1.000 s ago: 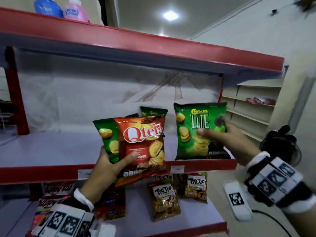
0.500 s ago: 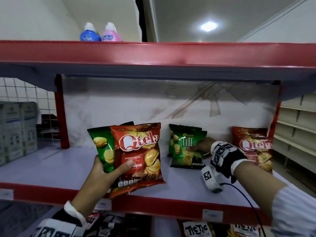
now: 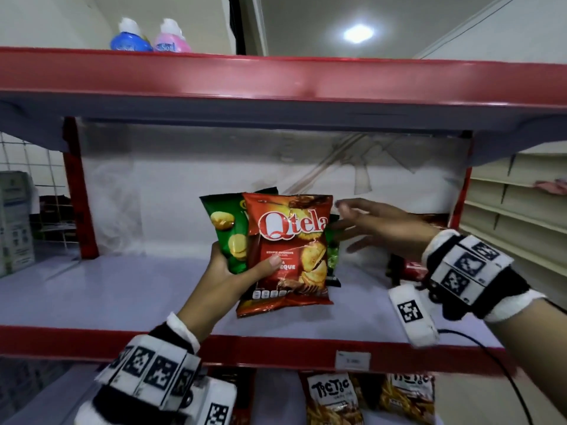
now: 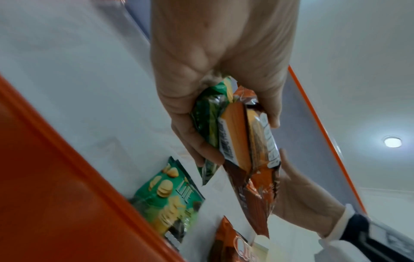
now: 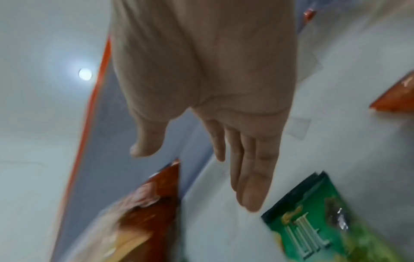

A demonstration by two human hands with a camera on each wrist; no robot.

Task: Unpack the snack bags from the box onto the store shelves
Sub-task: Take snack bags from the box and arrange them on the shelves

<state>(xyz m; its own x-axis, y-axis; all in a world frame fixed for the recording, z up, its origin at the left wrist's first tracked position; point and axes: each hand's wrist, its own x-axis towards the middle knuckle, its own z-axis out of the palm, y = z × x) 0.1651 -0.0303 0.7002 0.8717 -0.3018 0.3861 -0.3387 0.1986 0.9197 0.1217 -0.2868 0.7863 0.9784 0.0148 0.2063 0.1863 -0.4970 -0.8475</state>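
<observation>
My left hand (image 3: pixel 233 271) grips a red Qtela bag (image 3: pixel 291 250) and a green chip bag (image 3: pixel 228 231) together, upright, in front of the middle shelf (image 3: pixel 122 289). The left wrist view shows the thumb and fingers of that left hand (image 4: pixel 237 138) clamped on both bags. My right hand (image 3: pixel 346 222) is open and empty, its straight fingers close to the Qtela bag's upper right corner. A green Lite bag (image 5: pixel 313 234) stands on the shelf, mostly hidden behind the held bags in the head view. Another Qtela bag (image 4: pixel 228 244) sits on the shelf further right.
The upper shelf's red edge (image 3: pixel 276 78) hangs low overhead with two bottles (image 3: pixel 130 38) on top. Tic Tic bags (image 3: pixel 331 397) lie on the lower shelf. Beige shelving (image 3: pixel 515 216) stands at the right, stacked boxes (image 3: pixel 15 219) at the left. The shelf's left half is bare.
My right hand has let go of the green Lite bag on the shelf and swung left toward the held bags. The left hand keeps its grip.
</observation>
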